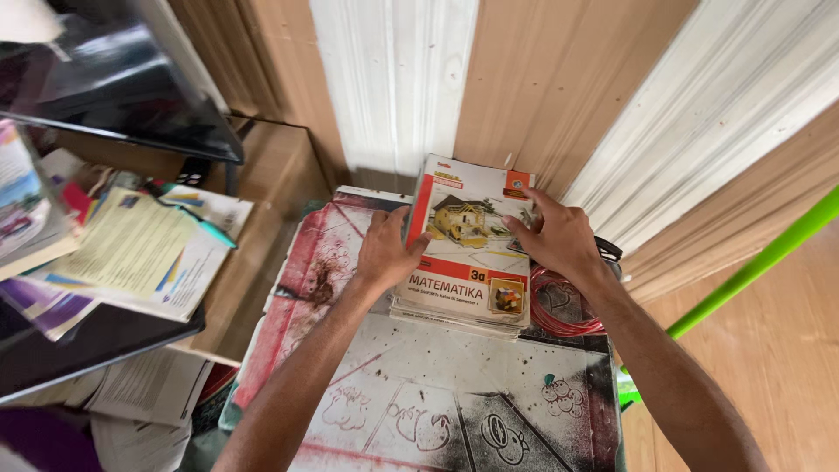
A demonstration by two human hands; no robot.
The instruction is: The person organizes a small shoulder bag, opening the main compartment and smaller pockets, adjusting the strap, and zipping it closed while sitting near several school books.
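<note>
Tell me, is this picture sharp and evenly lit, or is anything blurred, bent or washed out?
In the head view, both hands, the left hand and right hand, and the orange-and-white book are sharp in soft daylight; the white wall panel looks slightly washed out; the papers at the left edge are softer; the wall boards splay outwards from wide-angle distortion.

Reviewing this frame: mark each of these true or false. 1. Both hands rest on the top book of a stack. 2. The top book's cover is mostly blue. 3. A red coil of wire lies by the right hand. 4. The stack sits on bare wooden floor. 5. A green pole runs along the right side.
1. True: the left hand and the right hand both touch the top book.
2. False: its cover is orange, red and white.
3. True: the red wire coil lies just under the right wrist.
4. False: it sits on a worn printed mat.
5. True: the green pole.
</note>
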